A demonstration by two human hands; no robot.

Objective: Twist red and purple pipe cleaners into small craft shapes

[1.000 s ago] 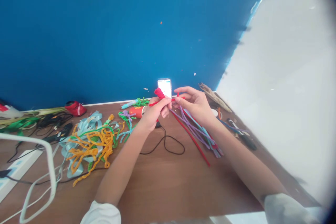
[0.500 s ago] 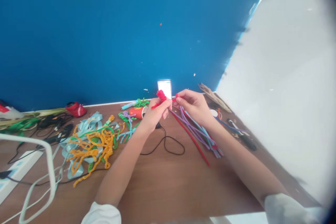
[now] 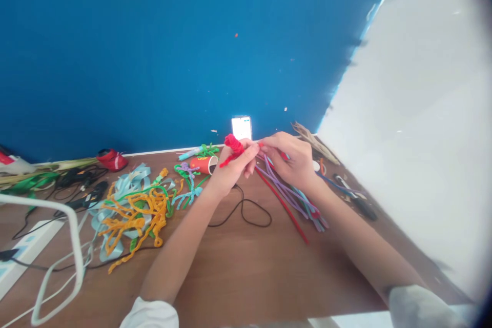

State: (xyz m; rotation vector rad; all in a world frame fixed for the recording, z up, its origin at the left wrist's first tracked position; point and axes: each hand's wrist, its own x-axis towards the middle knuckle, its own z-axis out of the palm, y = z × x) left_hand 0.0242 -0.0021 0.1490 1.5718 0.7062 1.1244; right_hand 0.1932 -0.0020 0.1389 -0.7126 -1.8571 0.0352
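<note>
since the earlier frame the red coil (image 3: pixel 232 144) has shifted a little leftward, off the screen of the phone (image 3: pixel 242 128), and the left hand (image 3: pixel 233 166) and the right hand (image 3: pixel 290 159) have drawn closer together at the centre of the frame. the left hand is closed on the coil, thumb against fingers; the coil's rounded top leans toward the upper left of the frame, and a red end (image 3: pixel 226 162) pokes out beneath it. the right hand is narrowed to a pinch on a short bit of red strand (image 3: pixel 261 144) just beside the left thumb; whether the two hands touch, i cannot tell. the phone, lit, stands behind them before the blue wall (image 3: pixel 192 61). below the right hand, a bundle of purple, light blue and red strands (image 3: pixel 295 205) fans toward the lower right of the table (image 3: pixel 246 266). a black cable (image 3: pixel 242 209) loops below centre. left of the left hand a red cup (image 3: pixel 200 165) lies on its side, and farther left orange strands (image 3: pixel 148 208) tangle over pale blue ribbon (image 3: pixel 130 180).
</note>
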